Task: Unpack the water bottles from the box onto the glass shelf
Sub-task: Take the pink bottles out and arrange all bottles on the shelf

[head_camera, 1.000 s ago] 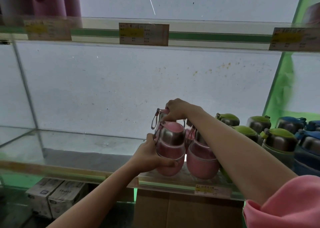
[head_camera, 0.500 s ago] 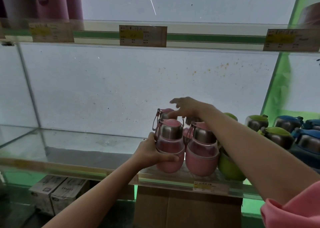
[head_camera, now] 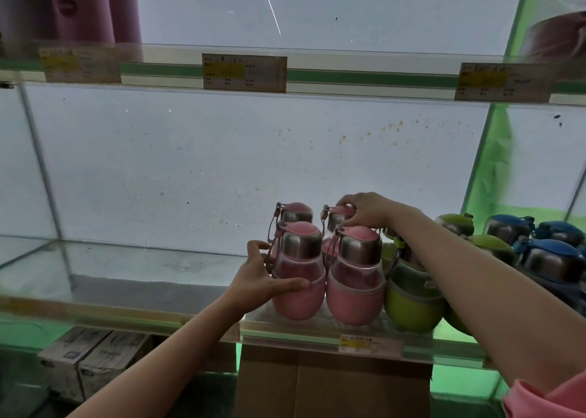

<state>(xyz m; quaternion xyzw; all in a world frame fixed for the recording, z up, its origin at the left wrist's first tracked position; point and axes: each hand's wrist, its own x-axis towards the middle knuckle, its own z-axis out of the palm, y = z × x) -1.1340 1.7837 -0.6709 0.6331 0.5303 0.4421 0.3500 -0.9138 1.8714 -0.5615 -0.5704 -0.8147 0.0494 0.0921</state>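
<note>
The left hand [head_camera: 257,279] wraps the front-left pink water bottle [head_camera: 299,273] low in the centre of the frame — thumb laid across its pink base, fingers curled round the far side by the strap. The right hand [head_camera: 364,209] reaches over the front row to the rear-right pink bottle [head_camera: 337,219], its fingertips curled down onto that bottle's pink cap, gripping it from above. Beside the held front bottle stands a second front pink bottle [head_camera: 356,278], the two just touching, and behind the left one a rear-left pink bottle [head_camera: 295,212]; all four stand upright in a tight square on the glass shelf [head_camera: 142,271], right of its centre.

To the right of the pink group sit green bottles [head_camera: 412,297], partly hidden by the right forearm, and further right, at the frame edge, blue bottles [head_camera: 551,256]. A price label [head_camera: 369,343] hangs on the shelf's front edge under the pink bottles. Below the shelf a brown cardboard box [head_camera: 329,382] shows at bottom centre, and small printed cartons [head_camera: 92,357] lie at lower left. The upper shelf carries a price tag [head_camera: 244,72] at top centre — tall pink flasks [head_camera: 95,8] stand at upper left.
</note>
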